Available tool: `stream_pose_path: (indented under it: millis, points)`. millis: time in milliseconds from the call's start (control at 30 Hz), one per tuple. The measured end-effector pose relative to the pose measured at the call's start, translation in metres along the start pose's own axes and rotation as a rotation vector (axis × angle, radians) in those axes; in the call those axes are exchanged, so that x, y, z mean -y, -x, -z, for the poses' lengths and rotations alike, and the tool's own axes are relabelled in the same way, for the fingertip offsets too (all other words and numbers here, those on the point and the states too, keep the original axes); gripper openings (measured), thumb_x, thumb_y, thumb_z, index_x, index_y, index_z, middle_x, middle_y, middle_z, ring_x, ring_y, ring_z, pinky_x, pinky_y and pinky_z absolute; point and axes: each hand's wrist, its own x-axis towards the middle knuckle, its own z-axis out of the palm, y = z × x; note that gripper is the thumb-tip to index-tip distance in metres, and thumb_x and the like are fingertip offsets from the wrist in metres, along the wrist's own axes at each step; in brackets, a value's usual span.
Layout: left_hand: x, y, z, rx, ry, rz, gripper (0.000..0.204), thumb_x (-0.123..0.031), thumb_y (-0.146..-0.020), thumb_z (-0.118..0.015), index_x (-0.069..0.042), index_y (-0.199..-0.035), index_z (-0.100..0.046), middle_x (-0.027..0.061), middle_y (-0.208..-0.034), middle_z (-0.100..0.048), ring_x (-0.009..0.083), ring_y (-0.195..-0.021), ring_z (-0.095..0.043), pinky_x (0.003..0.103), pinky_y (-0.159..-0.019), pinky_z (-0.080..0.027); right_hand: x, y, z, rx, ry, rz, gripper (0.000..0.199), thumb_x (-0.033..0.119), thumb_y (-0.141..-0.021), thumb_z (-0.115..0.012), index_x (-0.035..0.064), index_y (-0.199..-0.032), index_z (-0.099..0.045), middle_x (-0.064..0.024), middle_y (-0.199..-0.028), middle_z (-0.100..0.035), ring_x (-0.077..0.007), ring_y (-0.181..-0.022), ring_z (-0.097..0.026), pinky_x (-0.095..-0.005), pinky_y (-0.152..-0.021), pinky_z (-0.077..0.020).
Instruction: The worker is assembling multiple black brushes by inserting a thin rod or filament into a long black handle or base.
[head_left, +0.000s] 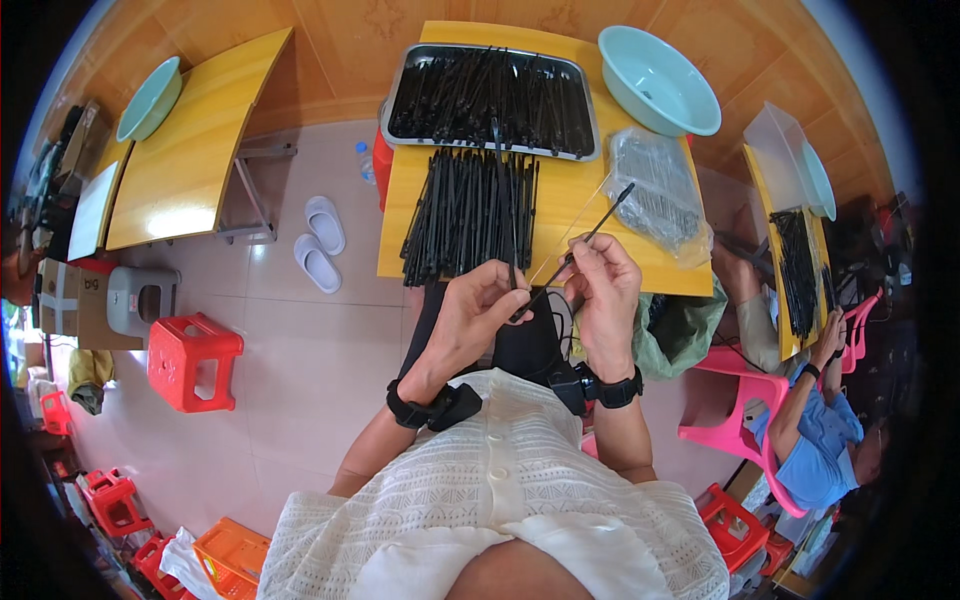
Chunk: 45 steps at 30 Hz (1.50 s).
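Over the near edge of the yellow table (560, 190), both hands are closed on a thin black rod (608, 212) that slants up to the right and ends in a thicker tip. My left hand (480, 310) pinches its lower end, and a second black rod (505, 190) runs upward from those fingers toward the tray. My right hand (605, 285) grips the slanted rod further up; a fine pale line passes close to its fingertips. In front of my left hand lies a pile of black rods (465, 215). Beyond it a metal tray (592, 140) holds many more.
A clear plastic bag (655, 185) of thin pieces lies at the table's right, below a pale blue basin (660, 80). Green sacking (690, 325) hangs under the right edge. A red stool (195, 360) and white slippers (320, 245) are at left. Another person (815, 440) sits at right.
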Motion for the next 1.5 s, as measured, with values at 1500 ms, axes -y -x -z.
stream_pose_path:
  millis: [1500]
  points:
    - [0.014, 0.0, -0.005, -0.008, -0.363, 0.097, 0.017, 0.006, -0.078, -0.055, -0.003, -0.074, -0.042, -0.0011, -0.077, -0.045, 0.0041, -0.066, -0.05, 0.021, -0.058, -0.05, -0.015, -0.004, -0.007, 0.004, 0.235, 0.216, 0.051, -0.008, -0.078, -0.06, 0.0031, -0.125, -0.043, 0.0054, -0.061, -0.039, 0.0001, -0.049, -0.038, -0.014, -0.045, -0.0342]
